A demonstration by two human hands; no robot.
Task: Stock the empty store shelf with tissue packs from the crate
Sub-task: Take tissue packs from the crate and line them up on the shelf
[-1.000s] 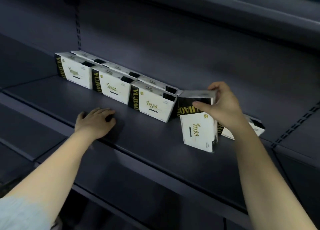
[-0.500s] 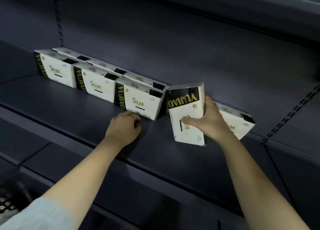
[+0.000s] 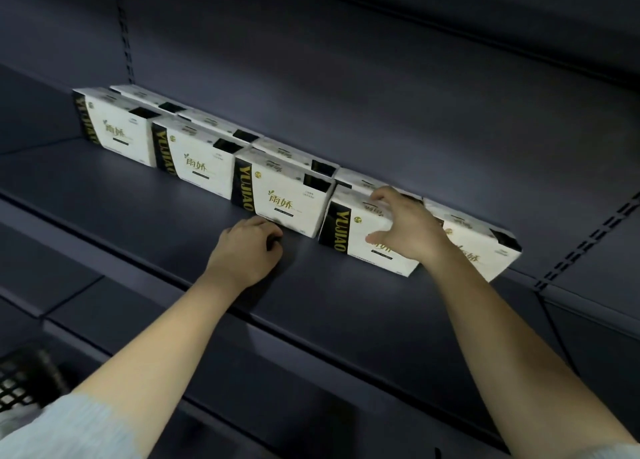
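White tissue packs [image 3: 284,199] with black "YUJIAO" side bands stand upright in two rows on the dark shelf [image 3: 138,216], running diagonally from upper left to centre right.

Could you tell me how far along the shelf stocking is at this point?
Done: three front packs stand in a row on the shelf, with more behind them and one pack at the right end. In hand: the right hand grips a fourth front pack, setting it in line; the left hand rests curled on the shelf. Left: the shelf's front and right stretch is bare; the crate barely shows, contents unseen.
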